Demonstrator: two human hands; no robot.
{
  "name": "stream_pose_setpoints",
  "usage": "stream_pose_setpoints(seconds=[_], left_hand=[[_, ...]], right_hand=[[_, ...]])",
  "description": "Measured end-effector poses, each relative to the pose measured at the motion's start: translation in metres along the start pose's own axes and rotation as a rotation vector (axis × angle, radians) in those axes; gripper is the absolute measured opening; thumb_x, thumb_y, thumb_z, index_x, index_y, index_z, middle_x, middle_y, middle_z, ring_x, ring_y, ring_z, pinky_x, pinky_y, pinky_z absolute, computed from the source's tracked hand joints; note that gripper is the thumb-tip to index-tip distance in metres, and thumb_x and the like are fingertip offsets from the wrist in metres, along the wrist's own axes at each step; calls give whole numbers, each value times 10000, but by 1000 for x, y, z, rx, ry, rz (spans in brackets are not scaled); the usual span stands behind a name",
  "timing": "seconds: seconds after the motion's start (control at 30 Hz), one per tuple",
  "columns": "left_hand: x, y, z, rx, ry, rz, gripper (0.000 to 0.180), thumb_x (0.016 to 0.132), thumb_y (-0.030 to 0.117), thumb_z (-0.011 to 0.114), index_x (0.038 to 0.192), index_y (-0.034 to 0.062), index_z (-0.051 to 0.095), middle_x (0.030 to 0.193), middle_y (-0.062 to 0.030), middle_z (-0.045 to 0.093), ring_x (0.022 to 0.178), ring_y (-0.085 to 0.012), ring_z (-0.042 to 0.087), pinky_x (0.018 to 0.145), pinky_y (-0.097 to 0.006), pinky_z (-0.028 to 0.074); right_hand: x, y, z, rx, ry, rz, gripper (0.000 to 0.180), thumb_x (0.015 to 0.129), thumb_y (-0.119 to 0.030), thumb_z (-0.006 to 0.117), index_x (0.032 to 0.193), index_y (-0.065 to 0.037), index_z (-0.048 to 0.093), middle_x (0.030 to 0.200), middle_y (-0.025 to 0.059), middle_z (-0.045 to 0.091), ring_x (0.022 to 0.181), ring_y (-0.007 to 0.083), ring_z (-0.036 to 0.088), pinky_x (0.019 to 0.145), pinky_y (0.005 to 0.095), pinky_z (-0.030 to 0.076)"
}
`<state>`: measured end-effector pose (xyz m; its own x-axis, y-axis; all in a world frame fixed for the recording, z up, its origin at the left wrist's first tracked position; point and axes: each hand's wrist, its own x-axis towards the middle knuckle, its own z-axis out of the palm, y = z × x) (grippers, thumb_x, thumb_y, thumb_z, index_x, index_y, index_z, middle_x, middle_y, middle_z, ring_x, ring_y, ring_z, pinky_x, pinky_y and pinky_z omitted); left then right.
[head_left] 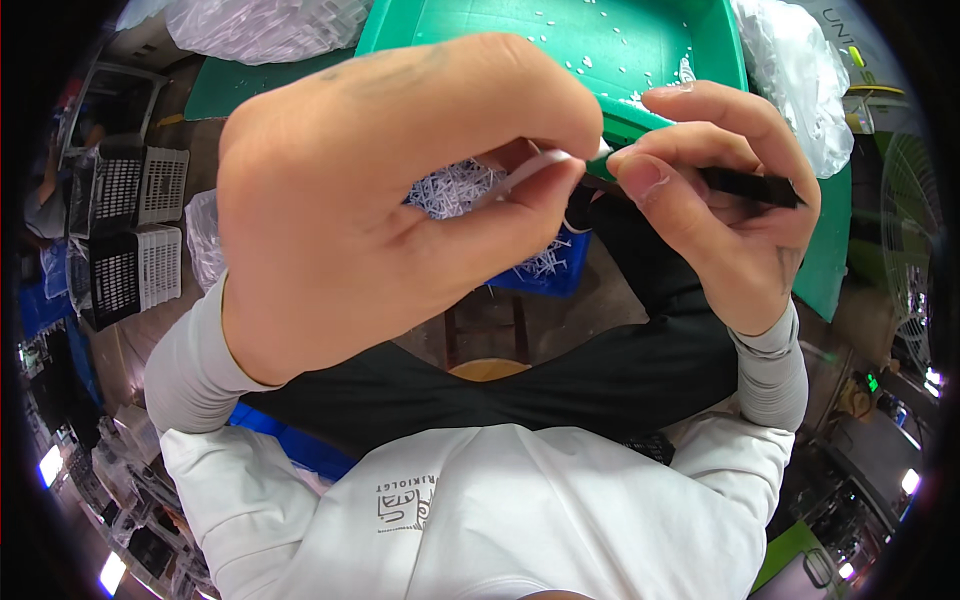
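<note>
Above a blue bin of white plastic pieces [455, 188], left hand [380, 200] pinches a thin white plastic strip [530, 168] while right hand [730, 200] grips a slim black tool [750, 185]; a slip could nick fingers.

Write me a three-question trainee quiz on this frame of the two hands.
1. True or false: the right hand holds a slim black tool.
2. What does the left hand pinch? A) small white plastic piece B) a metal screw C) a red cable
3. What colour is the tray beyond the hands?

Key: 1 true; 2 A; 3 green.
</note>
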<state>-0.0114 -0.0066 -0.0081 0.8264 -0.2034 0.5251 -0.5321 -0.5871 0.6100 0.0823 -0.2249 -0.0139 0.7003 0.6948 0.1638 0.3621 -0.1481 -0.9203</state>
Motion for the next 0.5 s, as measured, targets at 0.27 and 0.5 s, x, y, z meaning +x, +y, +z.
stream_pose_setpoints(seconds=[0.27, 0.5], left_hand=[[2, -1, 1, -488, 103, -549, 204, 857, -49, 698, 1054, -6, 670, 963, -77, 706, 886, -112, 676, 808, -235, 543], [-4, -18, -3, -757, 9, -528, 196, 947, 88, 632, 1128, 19, 660, 1028, -69, 690, 862, -117, 659, 751, -246, 560]], right_hand=[[5, 16, 5, 244, -83, -258, 441, 1002, -277, 327, 1348, -8, 376, 1108, 184, 625, 921, 156, 530, 782, 302, 391], [17, 38, -27, -70, -97, -586, 251, 1013, -114, 497, 1215, 31, 538, 1291, 242, 547, 906, 143, 566, 745, 272, 460]])
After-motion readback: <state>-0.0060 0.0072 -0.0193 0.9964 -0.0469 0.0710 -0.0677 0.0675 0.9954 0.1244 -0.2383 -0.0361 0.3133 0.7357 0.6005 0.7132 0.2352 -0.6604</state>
